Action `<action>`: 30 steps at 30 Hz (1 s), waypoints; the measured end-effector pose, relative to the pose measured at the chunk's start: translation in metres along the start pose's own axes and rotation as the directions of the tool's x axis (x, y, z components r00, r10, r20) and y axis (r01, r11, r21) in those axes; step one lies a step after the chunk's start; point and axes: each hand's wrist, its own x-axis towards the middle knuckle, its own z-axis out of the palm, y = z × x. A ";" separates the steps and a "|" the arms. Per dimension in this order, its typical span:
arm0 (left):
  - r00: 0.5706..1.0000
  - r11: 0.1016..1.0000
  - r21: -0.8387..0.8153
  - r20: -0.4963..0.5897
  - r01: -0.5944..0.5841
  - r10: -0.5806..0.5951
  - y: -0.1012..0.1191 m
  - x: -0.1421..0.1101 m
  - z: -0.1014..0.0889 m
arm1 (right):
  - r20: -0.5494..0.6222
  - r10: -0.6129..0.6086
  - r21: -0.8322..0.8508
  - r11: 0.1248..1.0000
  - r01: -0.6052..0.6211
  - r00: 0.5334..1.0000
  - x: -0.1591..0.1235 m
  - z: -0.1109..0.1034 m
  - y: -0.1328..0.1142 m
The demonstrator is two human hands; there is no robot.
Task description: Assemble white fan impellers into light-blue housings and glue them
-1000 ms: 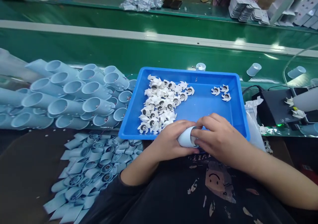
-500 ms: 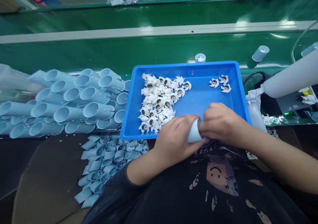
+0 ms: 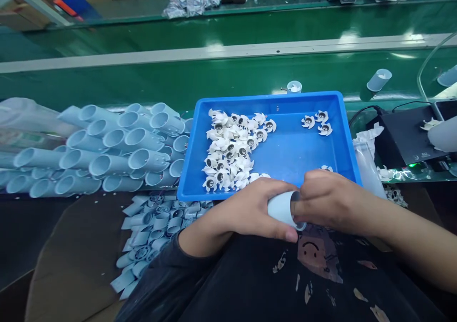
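As the left hand (image 3: 246,210) wraps a pale blue plastic tube (image 3: 282,210), the right hand (image 3: 335,203) grips its open end, both closed on it just in front of a blue tray (image 3: 267,95) heaped with white finned parts (image 3: 228,150). Stacked tubes (image 3: 107,157) lie to the left, short tube pieces (image 3: 157,222) below them, and a green conveyor belt (image 3: 228,74) runs behind.

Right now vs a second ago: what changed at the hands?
The pale blue plastic tube has tipped from angled upward to almost level, its open end toward the right hand. The left hand grips its body. Neither hand let go. The blue tray and white pinwheel parts stayed as they were.
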 end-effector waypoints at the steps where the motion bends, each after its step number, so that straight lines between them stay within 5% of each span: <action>1: 1.000 0.999 -0.035 -0.015 0.007 -0.008 -0.001 0.000 -0.002 | 0.008 -0.072 -0.089 0.993 0.072 0.997 0.000 -0.003 -0.002; 4: 0.972 0.988 0.150 -0.236 0.028 0.008 -0.005 -0.004 0.001 | -0.087 -0.099 -0.209 0.975 0.079 0.991 -0.001 -0.003 -0.003; 10: 0.927 0.920 0.389 -0.328 -0.041 0.180 -0.013 -0.008 0.021 | -0.188 0.100 -0.010 0.995 -0.103 0.977 -0.003 0.015 0.004; 14: 0.875 0.941 0.332 -0.430 -0.073 0.220 -0.016 -0.008 0.023 | -0.276 0.078 -0.009 0.996 -0.083 0.958 -0.006 0.011 -0.003; 19: 0.798 0.940 0.324 -0.536 -0.108 0.276 -0.022 -0.007 0.024 | -0.328 0.007 -0.310 0.944 -0.114 0.945 -0.013 0.008 -0.014; 26: 0.785 0.936 0.335 -0.550 -0.105 0.285 -0.029 -0.007 0.030 | -0.390 -0.002 -0.298 0.946 -0.124 0.921 -0.021 0.015 -0.018; 30: 0.793 0.958 0.268 -0.560 -0.099 0.239 -0.034 -0.009 0.028 | -0.500 0.011 -0.233 0.961 -0.147 0.866 -0.023 0.009 -0.020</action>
